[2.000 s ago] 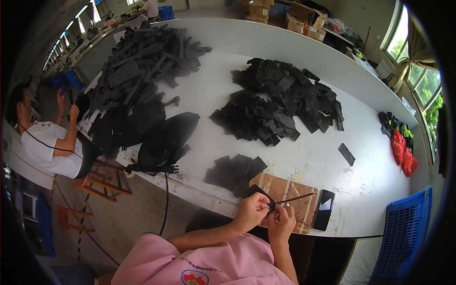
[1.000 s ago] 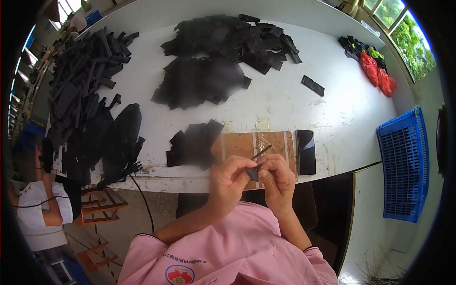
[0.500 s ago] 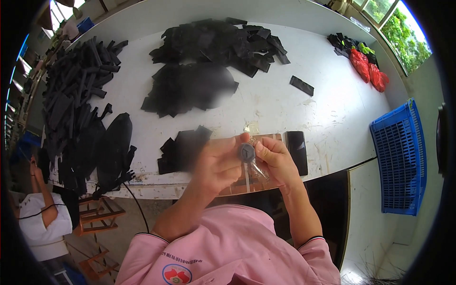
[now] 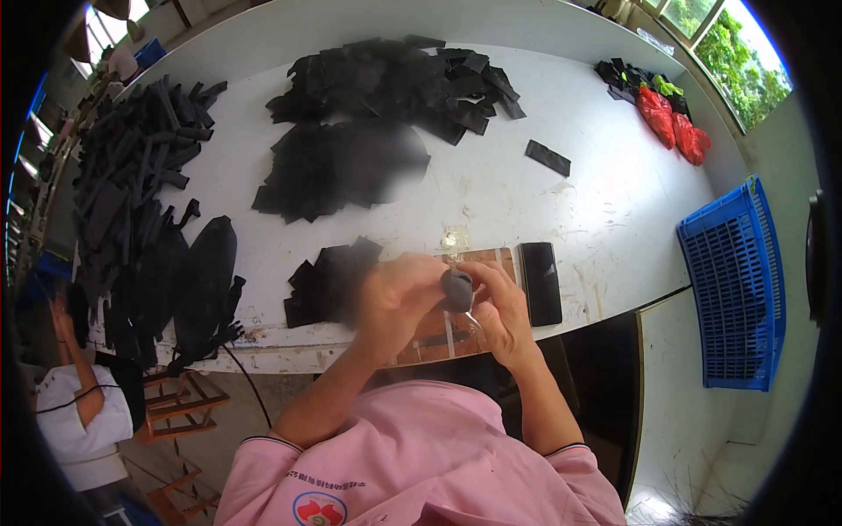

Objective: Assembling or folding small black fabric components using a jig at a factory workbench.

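Blue crate point(image 4: 732, 280) by bench's point(image 4: 605, 223) R end, slatted sides; contents can't be made out; red bags point(image 4: 655, 116) sit at bench's far R corner, side by side, look bunched & full, contents hidden; blk/green bits point(image 4: 622, 81) right beside them, same corner.

Dark pc point(image 4: 456, 291), small & rounded at top, is btwn the person's two hands, held up in front of the pink shirt point(image 4: 421, 456); L grip point(image 4: 396, 298) closed on its L side, partly blurred, so exact finger placement can't be told; R grip point(image 4: 500, 309) pinching it from R, fingers bent, thumb low; thin shiny bit point(image 4: 474, 321) shows just below pc, nr R thumb, kind unclear.

Brown board point(image 4: 430, 349) lies on bench under/behind hands as seen, w/ pale stripes; height of pc over it can't be told; phone point(image 4: 540, 282) just R of board, screen dark; nr blk pile point(image 4: 320, 285) just L of L grip; two bigger blk piles farther back, mid point(image 4: 307, 175) & far point(image 4: 395, 83), close together; strip heap point(image 4: 140, 149) along bench's L side; lone blk pc point(image 4: 548, 158) well apart, R of piles; co-worker point(image 4: 74, 399) at far L, nr wooden stool point(image 4: 181, 405).
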Available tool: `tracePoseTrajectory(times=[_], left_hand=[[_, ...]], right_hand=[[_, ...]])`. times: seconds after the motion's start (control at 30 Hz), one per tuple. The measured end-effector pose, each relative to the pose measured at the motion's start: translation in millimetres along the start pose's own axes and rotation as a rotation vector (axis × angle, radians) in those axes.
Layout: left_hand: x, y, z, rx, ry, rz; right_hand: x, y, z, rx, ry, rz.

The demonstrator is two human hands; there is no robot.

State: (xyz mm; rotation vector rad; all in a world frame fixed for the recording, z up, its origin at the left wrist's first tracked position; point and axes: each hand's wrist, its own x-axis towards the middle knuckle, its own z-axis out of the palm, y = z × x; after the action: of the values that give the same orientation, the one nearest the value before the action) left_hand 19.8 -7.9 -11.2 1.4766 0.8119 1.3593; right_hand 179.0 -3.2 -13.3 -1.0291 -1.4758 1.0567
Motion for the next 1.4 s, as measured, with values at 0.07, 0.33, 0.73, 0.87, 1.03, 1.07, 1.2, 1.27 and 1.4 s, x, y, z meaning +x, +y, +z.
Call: tracePoseTrajectory(times=[0.07,0.33,0.73,0.87,1.03,1.07,1.2,1.27,1.4], left_hand=[[-5.2,0.3,2.3,-0.286,0.132,-0.149],[-6.1,-5.8,14.0,-0.424,0.144,-0.301],[5.6,3.1,13.2,0.322,-0.097,-0.104],[-0.6,4.6,8.7,-0.196,0.064,-0.098],[-9.5,-10.8,-1.2,-0.581,0.201,-0.187],[-11.7,-15.2,0.7,-0.652,0.171,-0.227],[-7.8,-7.6,-9.0,-0.228,0.236,-0.177],[-0.1,-26.8,-31.7,0.124,0.362,-0.146],[4.0,-100.0,-106.6,0.818,0.476,-0.203]], right_hand=[[5.9,-24.9,0.2,-0.784,-0.233,-0.360],[-7.0,28.6,8.4,-0.686,-0.215,-0.227],[-16.4,52.2,7.3,-0.470,-0.245,-0.165],[-5.5,30.3,2.6,-0.587,-0.271,-0.200],[-10.1,40.6,14.0,-0.684,-0.295,-0.161],[-11.6,42.3,13.0,-0.684,-0.303,-0.166],[-2.1,19.2,4.0,-0.658,-0.345,-0.133],[3.8,-6.2,-7.0,-0.217,-0.297,-0.060],[-16.5,-31.9,-33.3,0.266,0.029,-0.021]])
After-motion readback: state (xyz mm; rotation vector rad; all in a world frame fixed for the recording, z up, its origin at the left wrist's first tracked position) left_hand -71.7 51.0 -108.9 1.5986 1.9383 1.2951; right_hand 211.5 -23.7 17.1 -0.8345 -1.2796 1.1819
